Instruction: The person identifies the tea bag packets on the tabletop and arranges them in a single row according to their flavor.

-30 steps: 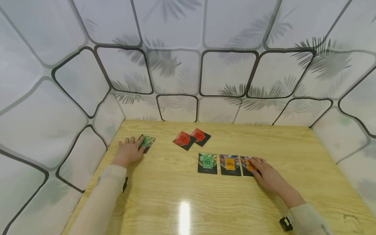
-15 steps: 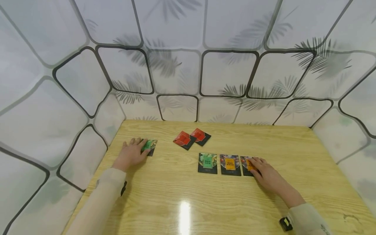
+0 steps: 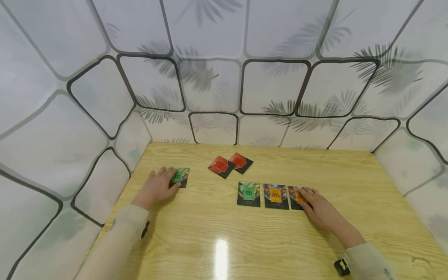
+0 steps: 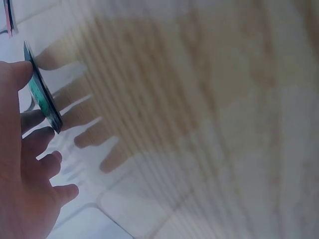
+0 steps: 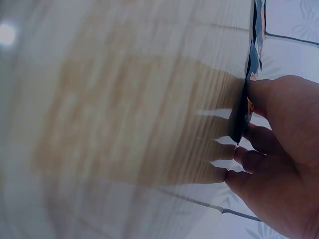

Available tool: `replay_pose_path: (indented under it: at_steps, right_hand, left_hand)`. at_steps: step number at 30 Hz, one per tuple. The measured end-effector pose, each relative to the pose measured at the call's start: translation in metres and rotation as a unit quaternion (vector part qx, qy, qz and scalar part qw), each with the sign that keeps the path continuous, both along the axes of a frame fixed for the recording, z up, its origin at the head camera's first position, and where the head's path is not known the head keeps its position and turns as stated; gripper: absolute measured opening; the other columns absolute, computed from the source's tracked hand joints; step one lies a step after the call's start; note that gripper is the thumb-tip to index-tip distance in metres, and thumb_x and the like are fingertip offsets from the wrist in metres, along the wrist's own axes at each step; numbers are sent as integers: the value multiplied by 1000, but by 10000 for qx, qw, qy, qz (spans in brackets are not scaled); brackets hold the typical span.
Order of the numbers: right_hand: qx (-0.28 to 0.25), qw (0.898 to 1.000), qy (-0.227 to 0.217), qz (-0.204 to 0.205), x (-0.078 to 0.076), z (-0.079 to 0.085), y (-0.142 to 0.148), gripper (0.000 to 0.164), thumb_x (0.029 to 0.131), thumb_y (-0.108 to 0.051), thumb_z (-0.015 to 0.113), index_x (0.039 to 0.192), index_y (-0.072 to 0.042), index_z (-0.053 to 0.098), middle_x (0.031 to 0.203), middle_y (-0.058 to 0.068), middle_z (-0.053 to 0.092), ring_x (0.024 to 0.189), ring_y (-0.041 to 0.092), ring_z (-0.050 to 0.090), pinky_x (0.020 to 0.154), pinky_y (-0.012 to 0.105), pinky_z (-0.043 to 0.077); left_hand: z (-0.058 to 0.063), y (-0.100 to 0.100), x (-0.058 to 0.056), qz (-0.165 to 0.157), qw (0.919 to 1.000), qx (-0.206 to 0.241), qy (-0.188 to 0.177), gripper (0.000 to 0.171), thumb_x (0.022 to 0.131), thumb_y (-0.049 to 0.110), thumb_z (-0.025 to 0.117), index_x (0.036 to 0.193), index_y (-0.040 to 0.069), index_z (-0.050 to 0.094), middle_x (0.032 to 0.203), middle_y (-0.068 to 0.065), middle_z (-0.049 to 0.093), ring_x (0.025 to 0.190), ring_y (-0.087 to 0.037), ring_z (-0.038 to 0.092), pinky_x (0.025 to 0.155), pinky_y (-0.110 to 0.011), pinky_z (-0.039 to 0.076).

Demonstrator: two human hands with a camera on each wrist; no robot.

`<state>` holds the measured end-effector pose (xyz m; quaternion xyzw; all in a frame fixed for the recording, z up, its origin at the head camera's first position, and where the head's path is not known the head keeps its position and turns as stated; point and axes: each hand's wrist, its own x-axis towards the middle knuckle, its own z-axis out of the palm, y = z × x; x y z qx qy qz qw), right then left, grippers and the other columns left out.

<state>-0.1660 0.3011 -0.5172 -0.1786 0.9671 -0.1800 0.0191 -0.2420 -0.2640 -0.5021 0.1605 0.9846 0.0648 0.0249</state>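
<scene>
Centrally, a row of three upright-facing flat packets lies on a wood-grain table (image 3: 196,237): a green-labelled packet (image 3: 249,193) at the left end, an orange-labelled packet (image 3: 276,196) in the middle, and a second orange-labelled packet (image 3: 295,202) at the right end. The right hand (image 3: 321,206) rests on this last packet, its fingers relaxed and covering part of the label. At the table's left side, the left hand (image 3: 159,186) touches another green-labelled packet (image 3: 180,177), which lies slightly turned; thumb and fingertips are on it, and the left wrist view shows the remaining fingers loosely spread. Neither hand is clenched. Between this packet and the row, farther back, two red-labelled packets (image 3: 222,166) (image 3: 241,162) lie aslant, overlapping at a corner. Pale sleeves (image 3: 122,229) cover both forearms, with a dark device (image 3: 342,267) at the right wrist. Behind stands a pale wall (image 3: 213,87) patterned with rounded outlines and palm fronds.
</scene>
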Motion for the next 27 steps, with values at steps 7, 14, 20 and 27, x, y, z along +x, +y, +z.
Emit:
replay_pose_path:
  at_steps: [7,14,20,27]
  right_hand:
    - [5,10000,0,-26,0,0,-1,51,107,-14,60,153,6,49,156,39,44,143,63,39,111,74,39]
    - [-6,10000,-16,-34,0,-1,-1,52,107,-15,60,154,4,49,156,38,44,143,63,40,111,75,40]
    - [-16,10000,9,-33,0,-2,0,51,107,-15,60,153,4,50,155,39,45,142,63,40,110,75,39]
    - [0,10000,2,-40,-1,-3,0,51,107,-15,60,154,5,49,156,38,44,143,63,39,111,75,39]
  left_hand:
    - [-4,12,9,-214,9996,138,116,68,108,43,55,158,-1,44,159,-29,47,147,-56,42,117,-77,31]
    - [-5,18,15,-308,9995,37,105,66,109,43,54,160,1,43,161,-29,45,148,-56,40,117,-77,32]
    - [-5,26,18,-355,9994,50,33,66,109,44,52,160,3,42,161,-28,45,149,-55,39,117,-76,31]
    - [-5,39,20,-422,9990,-121,21,67,110,47,49,161,3,42,161,-27,46,149,-53,41,118,-75,31]
